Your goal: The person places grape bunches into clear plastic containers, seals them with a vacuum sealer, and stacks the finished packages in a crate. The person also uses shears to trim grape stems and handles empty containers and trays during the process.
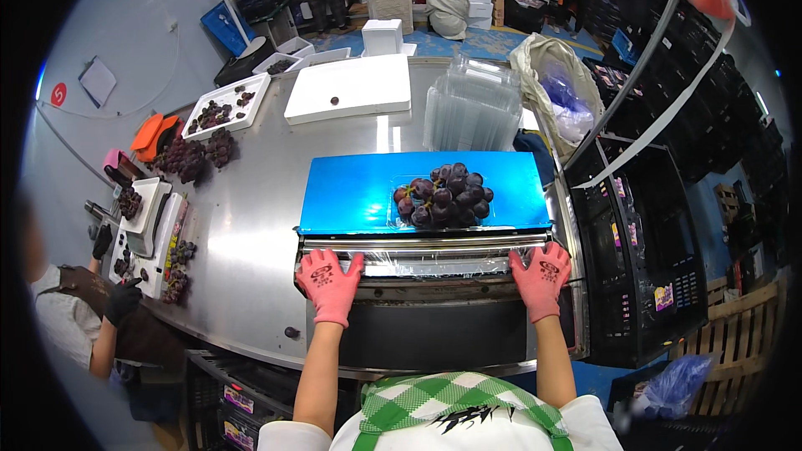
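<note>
Both my hands wear pink gloves. My left hand grips the edge of clear plastic film at the left end of a film-wrapping machine, and my right hand grips it at the right end. The film runs between them along the metal rollers. Above them, on the machine's blue top plate, a bunch of dark grapes rests in a shallow clear tray.
Behind stand clear clamshells and a white foam lid. At left are a grape tray, loose bunches, a scale and a co-worker in black gloves. Black crates and a pole border the right.
</note>
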